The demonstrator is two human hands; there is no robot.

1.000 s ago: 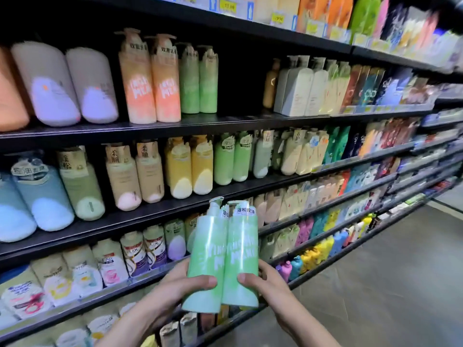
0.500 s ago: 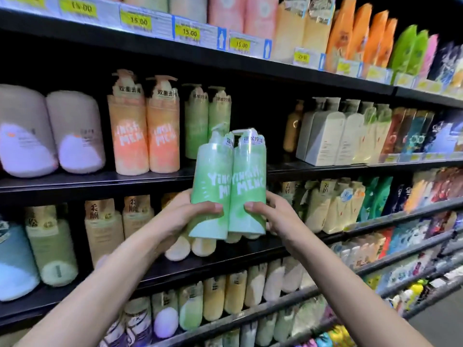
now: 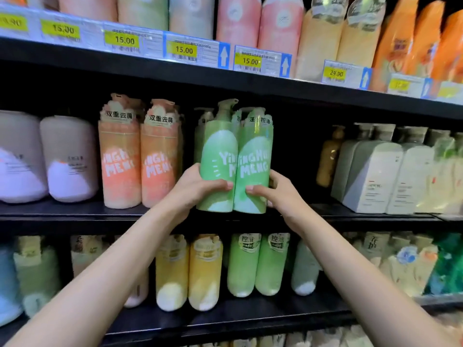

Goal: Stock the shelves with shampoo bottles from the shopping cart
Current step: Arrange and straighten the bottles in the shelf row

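Two green shampoo bottles (image 3: 235,161), pressed side by side as a pair, are sitting just above the front edge of the middle shelf (image 3: 75,214). The left hand (image 3: 193,189) is gripping the left bottle low on its side, thumb across the front. The right hand (image 3: 275,191) is gripping the right bottle likewise. Two orange bottles (image 3: 140,156) are standing just to their left, and more green bottles are showing behind them.

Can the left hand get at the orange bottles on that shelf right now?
Probably not as is: the left hand is wrapped around a green bottle. The orange bottles stand just to its left with open front, so once the grip is freed they look reachable.
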